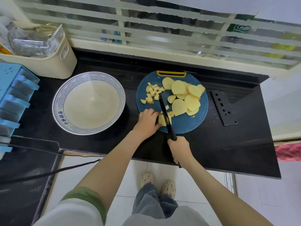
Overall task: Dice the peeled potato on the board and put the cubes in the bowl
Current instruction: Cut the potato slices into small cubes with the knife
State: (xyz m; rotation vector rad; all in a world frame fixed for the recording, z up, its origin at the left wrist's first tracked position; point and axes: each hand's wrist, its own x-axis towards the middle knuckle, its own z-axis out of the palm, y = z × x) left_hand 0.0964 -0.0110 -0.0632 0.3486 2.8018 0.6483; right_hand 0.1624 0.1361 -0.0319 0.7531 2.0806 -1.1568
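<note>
While the right grip (pixel 180 149) is wrapped round the handle of a long black kitchen knife (pixel 163 108), the left grip (pixel 147 123) pins a pale yellow piece of peeled potato (pixel 161 121) with curled fingers; the blade lies across that piece, its tip pointing toward the back edge of the black bench (pixel 228 152); the piece rests on the near left part of a round dark-blue plastic cutting board (pixel 184 126), which sits midway along the bench; a heap of small potato cubes (pixel 152 93) lies on the board's far left part, and overlapping flat potato slices (pixel 192 101) cover its far right part; a wide white bowl with a blue wave-patterned rim (pixel 91 77) stands just left of the board, apart from it; a black perforated metal plate (pixel 224 107) lies near the right edge; a cream plastic basket (pixel 53 62) fills the back left corner.
</note>
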